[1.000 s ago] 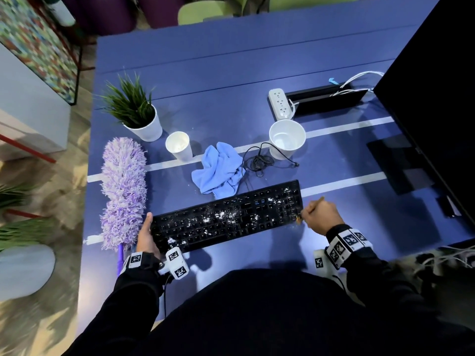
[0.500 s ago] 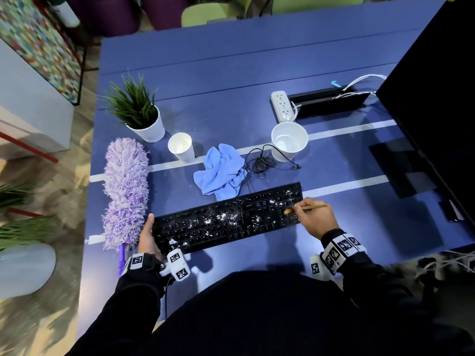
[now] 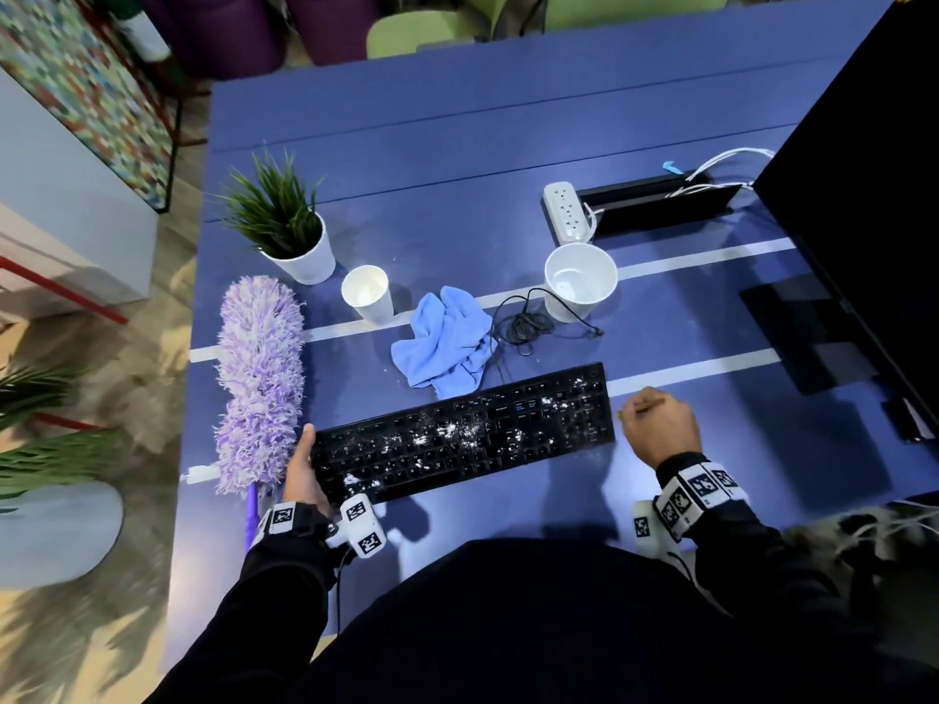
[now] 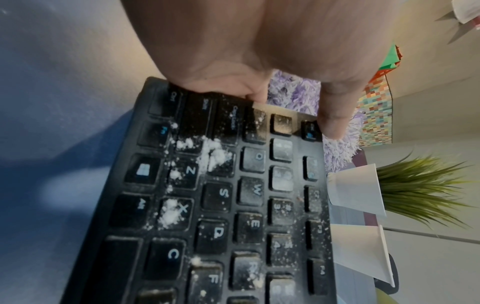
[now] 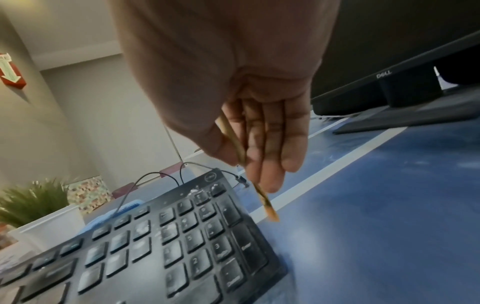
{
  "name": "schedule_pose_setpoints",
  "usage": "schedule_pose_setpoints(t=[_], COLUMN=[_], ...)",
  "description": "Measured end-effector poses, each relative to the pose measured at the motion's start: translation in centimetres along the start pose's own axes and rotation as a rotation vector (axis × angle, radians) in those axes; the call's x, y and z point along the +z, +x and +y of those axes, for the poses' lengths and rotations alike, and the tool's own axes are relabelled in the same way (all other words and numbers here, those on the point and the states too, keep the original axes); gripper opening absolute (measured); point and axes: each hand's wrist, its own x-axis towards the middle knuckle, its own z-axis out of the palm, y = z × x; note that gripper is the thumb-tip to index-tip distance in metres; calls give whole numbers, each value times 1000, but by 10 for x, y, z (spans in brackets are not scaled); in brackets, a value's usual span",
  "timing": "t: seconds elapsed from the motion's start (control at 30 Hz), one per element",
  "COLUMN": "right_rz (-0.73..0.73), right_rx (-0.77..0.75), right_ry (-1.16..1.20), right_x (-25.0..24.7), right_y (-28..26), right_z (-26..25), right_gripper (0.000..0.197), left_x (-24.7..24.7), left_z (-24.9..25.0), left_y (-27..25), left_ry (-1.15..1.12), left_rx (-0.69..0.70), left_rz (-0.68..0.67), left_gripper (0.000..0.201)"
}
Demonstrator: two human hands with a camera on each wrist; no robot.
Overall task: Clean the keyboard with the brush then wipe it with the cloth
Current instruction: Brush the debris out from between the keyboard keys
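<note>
My right hand (image 5: 249, 127) pinches the thin wooden brush (image 5: 262, 197) just off the keyboard's (image 3: 462, 434) right end, bristles hanging clear of the keys. My left hand (image 3: 305, 470) clamps the far end, thumb over the top edge. I fear a hard flick scatters the white powder (image 4: 210, 152) onto the matte blue table (image 3: 508, 144). The soft, crumpled blue cloth (image 3: 442, 337) lies beyond the keys, between my hands.
</note>
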Motion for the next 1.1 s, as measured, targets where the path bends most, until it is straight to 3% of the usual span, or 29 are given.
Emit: schedule_pose_setpoints(t=[0.07,0.17,0.23,0.3,0.43,0.57,0.63,0.73,0.77,0.9,0.97,1.1], right_rz=[-11,-203,-273,-226,-63,-249,-257,-126,-123,-346,-316,-144], right_rx=[-37,-171,-219,-205,-162,-235,-215,-51,-61,-186,-181,-101], right_ry=[-3,43,150,136,21,145,108,20,21,266,137,-10], right_x=[-1,9,14,13,2,13,15,5,1,8,14,8], right_y=[2,-5,-10,-8,-4,-9,-6,2,3,-3,-3,0], right_z=[2,-7,-15,-18,-15,-29,-26,-11,-9,-18,-18,-12], right_gripper=[24,28,21,21,41,20,22,30,30,23,28,35], left_x=[-2,-3,-3,-4,-3,-5,-5,-6,-4,4,6,-13], left_z=[0,-1,-1,-2,-1,-1,-2,0,1,3,3,-2], left_y=[0,1,1,1,1,7,8,8,8,11,13,37], left_ry=[15,31,18,10,19,15,7,13,18,8,7,103], left_rx=[-10,-23,-28,-28,-29,-19,-29,-44,-51,-52,-42,-37], left_rz=[5,9,6,8,17,11,-2,15,8,39,75,216], left_gripper=[55,56,56,56,54,57,59,53,51,54,46,81])
